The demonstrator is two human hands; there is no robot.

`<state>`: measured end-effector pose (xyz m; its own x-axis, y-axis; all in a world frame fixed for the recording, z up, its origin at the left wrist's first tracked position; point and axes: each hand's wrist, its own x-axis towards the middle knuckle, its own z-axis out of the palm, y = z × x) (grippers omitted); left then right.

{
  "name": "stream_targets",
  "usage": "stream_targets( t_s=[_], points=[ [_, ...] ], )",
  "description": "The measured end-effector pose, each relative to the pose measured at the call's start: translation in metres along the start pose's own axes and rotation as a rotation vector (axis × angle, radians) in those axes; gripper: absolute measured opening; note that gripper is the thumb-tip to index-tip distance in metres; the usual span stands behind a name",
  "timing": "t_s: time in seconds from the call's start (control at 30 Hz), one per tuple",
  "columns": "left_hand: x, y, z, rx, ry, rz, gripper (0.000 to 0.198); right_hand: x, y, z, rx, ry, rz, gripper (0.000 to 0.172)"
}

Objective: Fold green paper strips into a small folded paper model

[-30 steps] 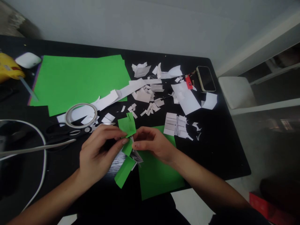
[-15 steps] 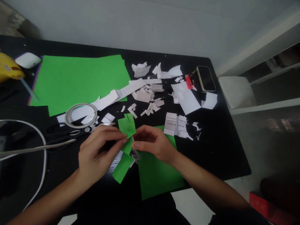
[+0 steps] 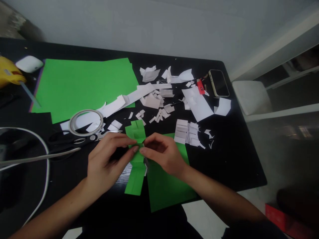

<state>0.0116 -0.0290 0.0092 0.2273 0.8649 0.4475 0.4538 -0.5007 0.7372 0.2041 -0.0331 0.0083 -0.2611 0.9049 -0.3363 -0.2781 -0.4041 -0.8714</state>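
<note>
A folded green paper strip (image 3: 136,156) runs from near the scraps down toward the table's front edge. My left hand (image 3: 107,162) pinches its middle from the left with thumb and fingers closed. From the right, my right hand (image 3: 161,153) pinches the same spot, fingertips nearly touching the left ones. A bit of white paper shows under the pinch. Below my right hand lies a smaller green sheet (image 3: 166,182) on the black table (image 3: 236,159).
A large green sheet (image 3: 82,84) covers the back left. White paper scraps (image 3: 159,99) are strewn across the middle. A tape roll (image 3: 86,122) and black scissors (image 3: 72,141) lie left of my hands. A phone (image 3: 219,83) and a small red object (image 3: 200,87) sit at the back right.
The green strip has swung from slanting to nearly straight up and down, and both hands shifted slightly right while keeping their pinch.
</note>
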Motion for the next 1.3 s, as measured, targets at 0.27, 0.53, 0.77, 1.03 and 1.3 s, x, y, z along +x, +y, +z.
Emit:
stream_targets(
  t_s=[0.27,0.53,0.77,1.03,1.3],
  points=[
    [-0.0031,-0.0001,0.0024,-0.167,0.032,-0.276,0.014,0.0025,-0.0021,-0.0008,-0.041,0.1,-0.011,0.022],
    [0.0053,0.0059,0.0002,-0.255,-0.053,-0.451,0.006,0.0027,-0.0059,-0.001,-0.053,0.103,-0.001,0.023],
    [0.0059,0.0047,0.0006,-0.307,-0.039,-0.502,0.004,0.0032,-0.0049,-0.0022,-0.06,0.109,0.003,0.023],
    [0.0048,0.0037,-0.001,-0.301,-0.043,-0.485,0.002,0.0027,-0.0036,-0.0016,-0.044,0.102,-0.006,0.021],
    [0.0045,0.0044,0.0003,-0.314,-0.031,-0.481,0.003,0.0044,-0.0047,-0.0034,-0.063,0.098,-0.003,0.021]
  ],
)
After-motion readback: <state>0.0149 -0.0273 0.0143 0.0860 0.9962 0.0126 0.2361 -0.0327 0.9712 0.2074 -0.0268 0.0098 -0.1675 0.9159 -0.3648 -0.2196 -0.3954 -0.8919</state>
